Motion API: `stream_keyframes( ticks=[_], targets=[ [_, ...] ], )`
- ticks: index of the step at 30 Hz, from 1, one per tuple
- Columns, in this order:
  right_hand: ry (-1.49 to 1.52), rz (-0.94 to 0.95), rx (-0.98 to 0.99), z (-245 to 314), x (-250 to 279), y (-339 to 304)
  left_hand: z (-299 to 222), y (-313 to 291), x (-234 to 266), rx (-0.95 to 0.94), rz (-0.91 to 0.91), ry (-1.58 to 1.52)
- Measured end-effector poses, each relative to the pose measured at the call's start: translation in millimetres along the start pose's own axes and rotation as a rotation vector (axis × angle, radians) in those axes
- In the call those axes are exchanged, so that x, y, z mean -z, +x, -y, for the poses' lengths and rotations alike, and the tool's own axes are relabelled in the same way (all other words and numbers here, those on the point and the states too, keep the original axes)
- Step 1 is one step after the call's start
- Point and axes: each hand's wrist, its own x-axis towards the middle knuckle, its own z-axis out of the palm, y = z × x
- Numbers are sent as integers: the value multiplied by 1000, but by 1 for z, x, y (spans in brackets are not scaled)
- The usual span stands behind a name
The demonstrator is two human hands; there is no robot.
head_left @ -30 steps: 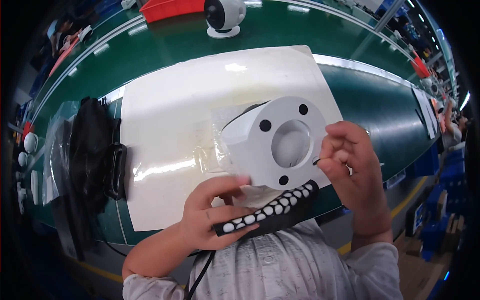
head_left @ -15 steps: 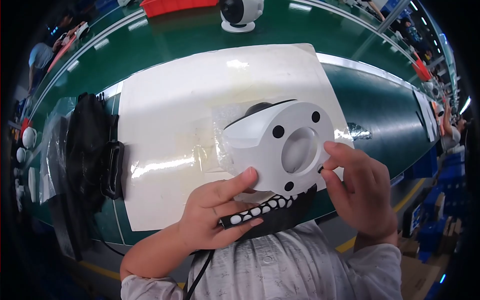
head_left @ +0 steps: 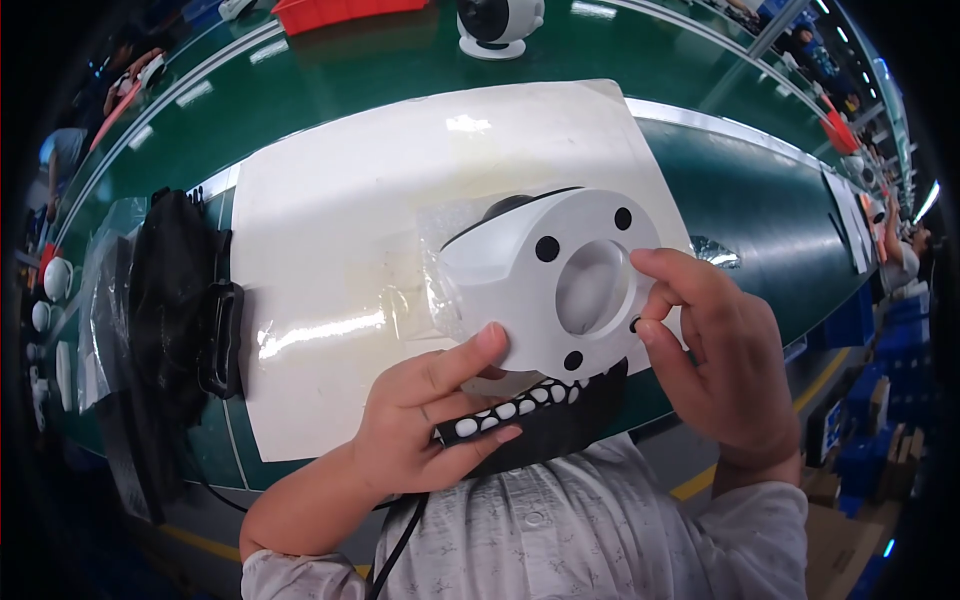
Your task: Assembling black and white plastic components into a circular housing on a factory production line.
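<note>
Green workbench [head_left: 770,215], yellow-striped grey floor [head_left: 207,515]

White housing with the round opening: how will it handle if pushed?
The white housing looks stiff, its curved shell showing no sag. It may feel slippery, since the bare surface looks smooth, though the black round pads might add grip if set face down. It could rock, given its rounded side.

Two hands [head_left: 425,420] [head_left: 722,350], one held white gadget [head_left: 525,290], four black dots [head_left: 547,249] and one big white mat [head_left: 335,225] can be seen.
</note>
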Motion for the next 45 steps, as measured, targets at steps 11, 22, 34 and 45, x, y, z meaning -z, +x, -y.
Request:
stream_keyframes(
  ticks=[11,22,34,45],
  targets=[
    [222,-134,-217,-12,3,-5,-10,-3,-7,20,-39,-37],
    [1263,43,-461,-31,9,23,-21,10,20,2,-17,-32],
    [-908,-426,-148,-234,-15,201,-20,21,80,242,186,-152],
    [-574,-158,-448,-198,-56,281,1,47,89,219,219,-143]
  ],
)
